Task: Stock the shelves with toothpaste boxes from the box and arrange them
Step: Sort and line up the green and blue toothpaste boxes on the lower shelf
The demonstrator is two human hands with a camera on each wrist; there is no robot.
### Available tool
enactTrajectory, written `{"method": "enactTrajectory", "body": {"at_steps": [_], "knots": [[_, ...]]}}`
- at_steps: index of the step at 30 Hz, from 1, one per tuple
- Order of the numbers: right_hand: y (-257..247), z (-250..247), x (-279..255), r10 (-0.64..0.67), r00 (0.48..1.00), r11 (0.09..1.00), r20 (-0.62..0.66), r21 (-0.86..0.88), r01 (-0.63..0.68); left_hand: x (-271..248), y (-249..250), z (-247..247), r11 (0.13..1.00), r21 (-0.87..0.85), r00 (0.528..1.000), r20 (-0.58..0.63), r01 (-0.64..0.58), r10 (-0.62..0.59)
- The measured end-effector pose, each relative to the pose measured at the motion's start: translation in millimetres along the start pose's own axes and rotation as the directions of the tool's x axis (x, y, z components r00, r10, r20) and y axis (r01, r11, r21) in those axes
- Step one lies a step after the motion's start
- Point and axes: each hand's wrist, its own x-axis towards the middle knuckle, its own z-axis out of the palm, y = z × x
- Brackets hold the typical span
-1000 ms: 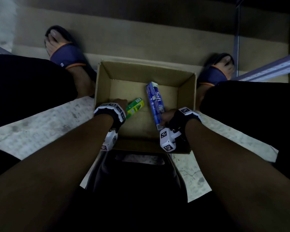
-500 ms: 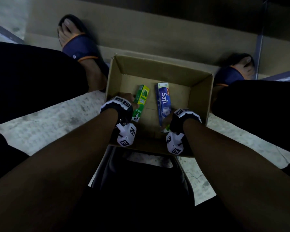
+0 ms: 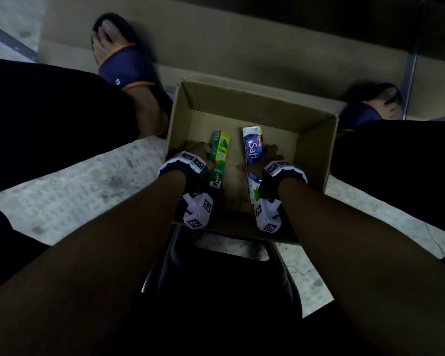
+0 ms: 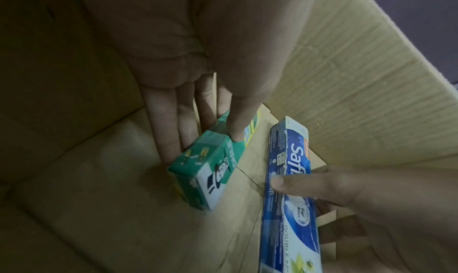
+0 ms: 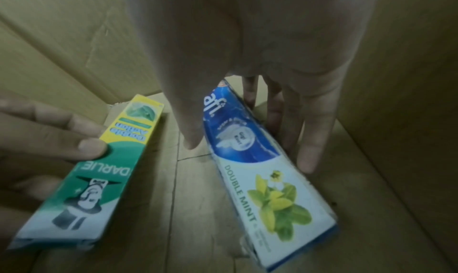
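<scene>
An open cardboard box (image 3: 254,106) stands on the floor between my feet. My left hand (image 3: 199,152) reaches into it and pinches a green Darlie toothpaste box (image 3: 219,155), thumb on top and fingers along its far side. In the left wrist view the left hand (image 4: 203,148) holds the green box (image 4: 210,171) tilted, near end raised. My right hand (image 3: 269,158) grips a blue Safi toothpaste box (image 3: 252,160). In the right wrist view the right hand (image 5: 250,153) has its thumb left of the blue box (image 5: 260,169) and its fingers on the right. The two boxes lie roughly parallel.
My feet in blue sandals (image 3: 123,65) (image 3: 370,109) flank the box. A flat cardboard sheet (image 3: 242,47) lies beyond it, and a metal shelf upright (image 3: 409,73) rises at the right. A dark seat (image 3: 216,278) is below me, on a pale concrete floor (image 3: 75,196).
The green box has swung from slanting to pointing away, parallel to the blue one. Both hands have slid further along their boxes, from the near ends toward the middles.
</scene>
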Motion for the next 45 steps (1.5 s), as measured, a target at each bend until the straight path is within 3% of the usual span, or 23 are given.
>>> {"method": "enactTrajectory", "body": {"at_steps": [6,11,17,22,26,33,36,40,45], "knots": [[-4,5,4,0.033,0.999,0.998,-0.015,-0.045,-0.034,5,-5,2,0.999,-0.043,1.000,0.015,0.009,-0.008],[0,-3,3,0.014,0.997,0.997,-0.076,0.075,-0.008,5,-6,3,0.999,-0.053,1.000,0.000,0.011,-0.011],[0,-15,-4,0.008,1.000,0.988,0.002,0.154,-0.008,-3,0,-2,0.996,-0.090,0.999,-0.045,0.002,-0.007],[-3,-27,-18,-0.031,1.000,0.969,-0.001,0.246,0.030,-13,6,-10,0.996,-0.087,0.998,-0.063,-0.030,0.025],[-1,-37,-36,-0.074,0.996,0.949,-0.056,0.304,0.088,-26,11,-18,0.976,-0.193,0.992,-0.084,-0.105,0.090],[1,-51,-70,-0.179,0.970,0.891,-0.163,0.392,0.230,-61,19,-31,0.920,-0.281,0.945,-0.253,-0.275,0.206],[-2,-56,-86,-0.186,0.960,0.865,-0.208,0.428,0.260,-75,28,-37,0.902,-0.273,0.928,-0.263,-0.335,0.265],[-7,-66,-108,-0.205,0.948,0.825,-0.245,0.477,0.302,-91,34,-44,0.908,-0.263,0.912,-0.339,-0.326,0.229],[-12,-81,-133,-0.225,0.933,0.768,-0.282,0.538,0.348,-114,40,-58,0.912,-0.180,0.869,-0.417,-0.368,0.268]]}}
